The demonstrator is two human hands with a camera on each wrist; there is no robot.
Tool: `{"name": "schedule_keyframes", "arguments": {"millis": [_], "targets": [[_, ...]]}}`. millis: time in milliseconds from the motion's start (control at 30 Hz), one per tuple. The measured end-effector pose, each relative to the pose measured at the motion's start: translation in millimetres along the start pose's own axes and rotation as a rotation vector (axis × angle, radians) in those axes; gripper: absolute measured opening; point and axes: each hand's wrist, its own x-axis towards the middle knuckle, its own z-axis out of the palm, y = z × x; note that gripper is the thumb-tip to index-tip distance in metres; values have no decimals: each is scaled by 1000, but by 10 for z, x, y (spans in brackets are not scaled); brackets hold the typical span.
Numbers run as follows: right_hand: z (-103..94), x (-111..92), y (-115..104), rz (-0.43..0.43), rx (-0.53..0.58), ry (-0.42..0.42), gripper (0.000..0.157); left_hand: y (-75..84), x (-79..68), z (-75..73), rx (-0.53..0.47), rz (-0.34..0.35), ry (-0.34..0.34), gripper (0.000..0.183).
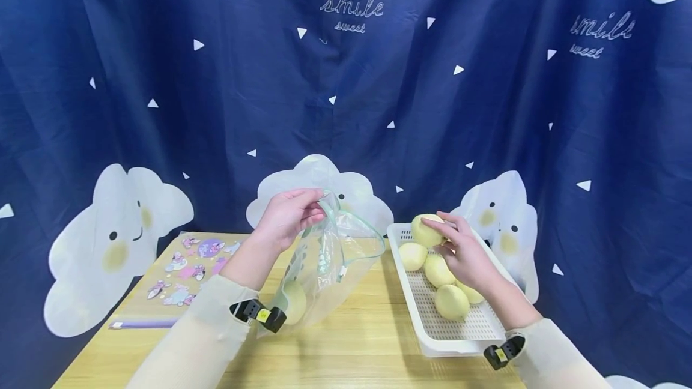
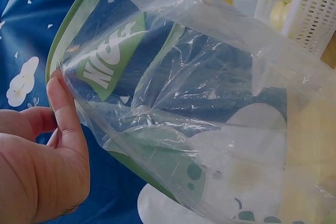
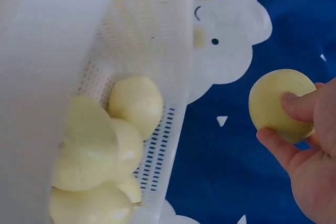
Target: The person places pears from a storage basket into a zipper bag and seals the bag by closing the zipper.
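1. By the left hand [image 1: 286,216], the clear bag [image 1: 327,260] is held up, its green edge being pinched between thumb and fingers.
2. By the right hand [image 1: 466,251], one pale yellow fruit [image 1: 424,233] is gripped with thumb and fingertips; it is held over the far end of the white basket [image 1: 432,348].
3. Several loose fruits [image 1: 452,303] are contained in the basket, and one bagged fruit [image 1: 295,303] is seen low inside the bag. Whether the bag's bottom is supported by the table [image 1: 357,347] cannot be told.
4. The mouth is held at one side only, so the slack side may be folded inward if it is touched by a fruit, and the entrance may be blocked.
5. The edge may be pulled from the narrow pinch if more weight is added suddenly.
6. The gripped fruit looks smooth; with only fingertips around it, it could be dropped and bruised.
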Motion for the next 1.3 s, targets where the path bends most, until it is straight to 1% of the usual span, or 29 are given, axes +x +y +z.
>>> {"name": "schedule_keyframes", "arguments": {"millis": [200,400,500,567,700,900,967,1133,1300], "targets": [[-16,113,-152,-3,41,44,67,31,-2,-1,1,-5,10,26],[-26,251,-384,4,166,92,64,60,-2,6,5,6,10,18],[-32,325,-515,9,228,98,63,70,3,5,6,14,2,18],[-39,374,-600,13,263,95,63,78,3,5,6,17,-3,18],[-52,460,-747,7,294,79,64,103,5,7,2,24,-2,17],[-41,545,-908,-12,317,79,63,146,27,35,9,35,21,19],[-30,573,-946,-5,332,74,62,146,43,50,12,37,29,19],[-14,637,-1047,16,379,25,63,139,64,83,18,36,34,19],[38,674,-1116,-22,426,-38,62,142,67,104,34,31,29,21]]}}
